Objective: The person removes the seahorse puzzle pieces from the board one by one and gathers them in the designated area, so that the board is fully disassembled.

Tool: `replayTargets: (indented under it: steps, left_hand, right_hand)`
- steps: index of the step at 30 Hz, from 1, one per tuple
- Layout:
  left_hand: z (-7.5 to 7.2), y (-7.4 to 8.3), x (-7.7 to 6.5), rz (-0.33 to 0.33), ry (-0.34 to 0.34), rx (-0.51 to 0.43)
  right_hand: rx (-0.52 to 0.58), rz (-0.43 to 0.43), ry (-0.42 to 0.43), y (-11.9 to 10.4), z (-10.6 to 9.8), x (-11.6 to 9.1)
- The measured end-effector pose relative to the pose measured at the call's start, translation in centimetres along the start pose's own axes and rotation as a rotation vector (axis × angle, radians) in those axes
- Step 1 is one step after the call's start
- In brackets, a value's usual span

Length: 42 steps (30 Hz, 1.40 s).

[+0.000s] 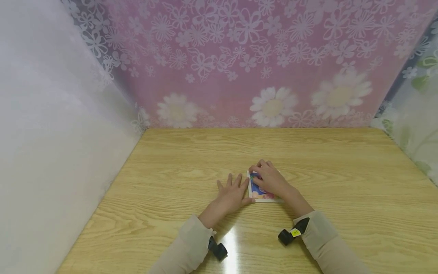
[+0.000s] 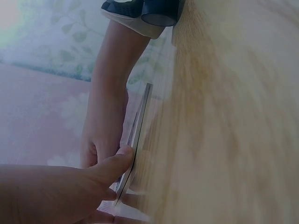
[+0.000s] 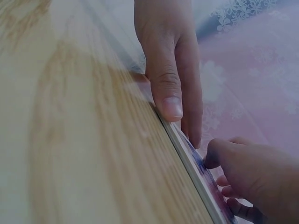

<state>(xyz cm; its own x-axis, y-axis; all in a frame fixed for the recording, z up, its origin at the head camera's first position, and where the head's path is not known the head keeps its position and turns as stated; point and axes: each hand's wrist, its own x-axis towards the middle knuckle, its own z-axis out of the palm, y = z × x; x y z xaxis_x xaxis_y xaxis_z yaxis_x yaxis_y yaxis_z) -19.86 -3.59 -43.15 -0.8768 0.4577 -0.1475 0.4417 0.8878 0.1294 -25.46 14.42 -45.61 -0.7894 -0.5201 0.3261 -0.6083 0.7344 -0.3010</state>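
Observation:
A flat, thin board (image 1: 256,191) with a white border and a blue and pink picture lies on the table. My left hand (image 1: 231,197) rests at its left side with fingers spread, its thumb on the near left corner. In the left wrist view that thumb lies along the edge of the board (image 2: 141,116). Over the picture is my right hand (image 1: 270,180), fingers bent down onto the board's far left part and covering much of it. The right wrist view shows the bent right fingers (image 3: 224,151) at the picture surface; whether they pinch anything is hidden.
The wood-grain table (image 1: 171,163) extends around the board on all sides. A pink flowered curtain (image 1: 219,87) stands along the far edge, a pale wall (image 1: 68,133) at the left. Each wrist carries a black camera (image 1: 218,249).

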Motion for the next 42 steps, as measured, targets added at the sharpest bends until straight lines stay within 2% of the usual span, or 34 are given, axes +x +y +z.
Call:
replayTargets:
  steps: [5,18,42]
  left_hand:
    - [0.07,0.03,0.15,-0.003,-0.001,0.006]
    - [0.27,-0.04,0.16,0.014,0.008,0.005]
    - [0.55,-0.04,0.28,0.032,0.023,-0.004]
  right_hand:
    - [0.013,0.016,0.005,0.12,-0.18,-0.14]
    - [0.003,-0.006,0.013,0.04,-0.11,-0.32]
    - [0.003,0.042,0.003,-0.21,-0.16,-0.28]
